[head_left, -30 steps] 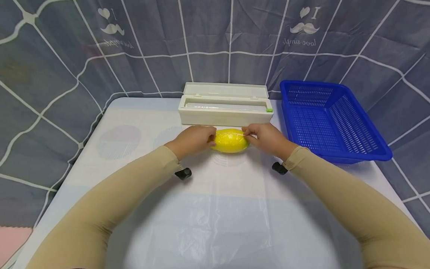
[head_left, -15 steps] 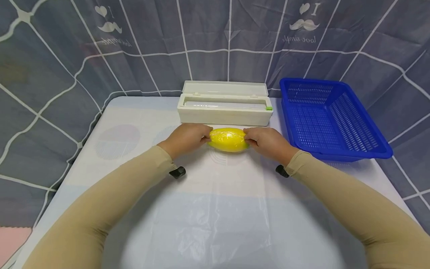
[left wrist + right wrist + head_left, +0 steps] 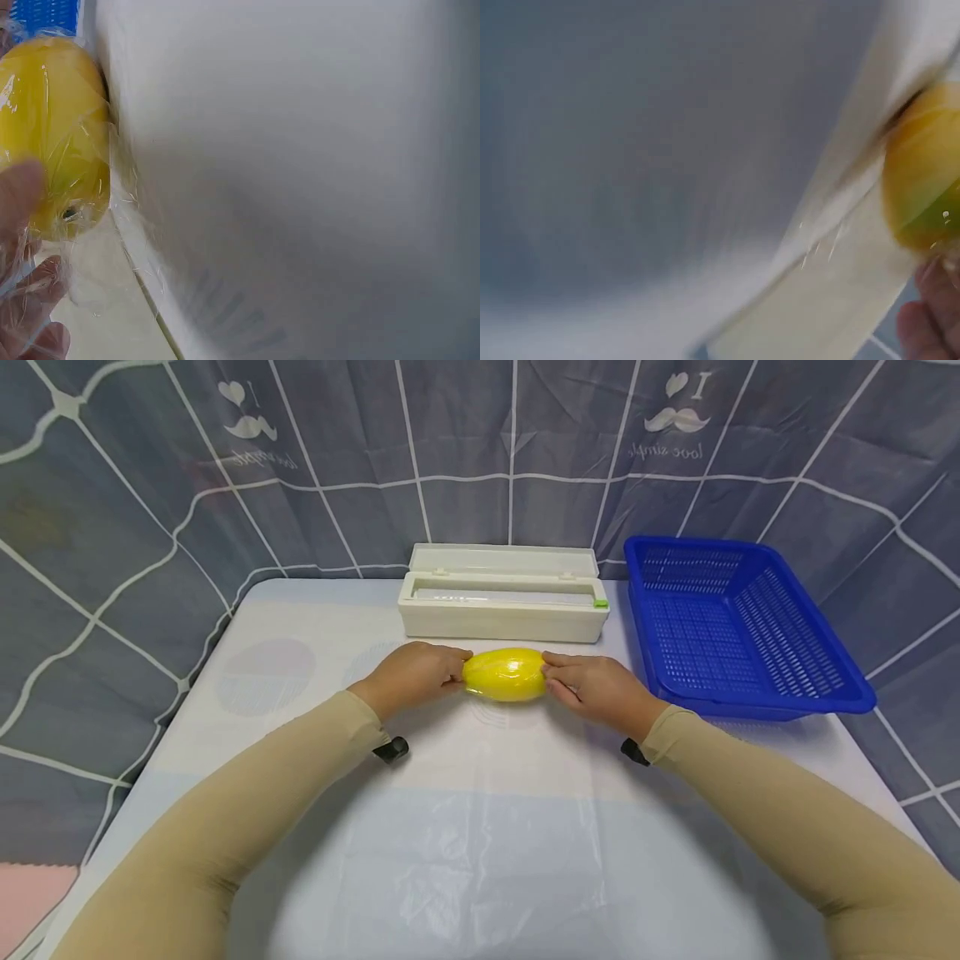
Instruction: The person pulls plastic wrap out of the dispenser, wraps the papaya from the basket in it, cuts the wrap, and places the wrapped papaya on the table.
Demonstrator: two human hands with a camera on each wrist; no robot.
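Observation:
A plump yellow oval fruit (image 3: 504, 675) lies lengthwise between my hands, wrapped in clear cling film (image 3: 133, 184). My left hand (image 3: 408, 677) grips its left end, where the film gathers over the fingers. At the right end, my right hand (image 3: 600, 689) holds the fruit between fingertips and thumb. The left wrist view shows a small dark spot near the fruit's end; a greenish end of the fruit (image 3: 926, 165) appears in the blurred right wrist view. Just behind the fruit stands a white cling film dispenser (image 3: 502, 625) with its lid raised and a roll inside.
A blue plastic basket (image 3: 757, 703) stands at the table's back right, beside the dispenser. A pale patterned cloth (image 3: 465, 860) covers the table. A grey curtain with white lines (image 3: 465, 435) hangs behind and along the sides.
My hands have drawn slightly apart, and the fruit has shifted a little to the left. It has also turned, with its shine and film creases lying differently. Dispenser and basket stay put.

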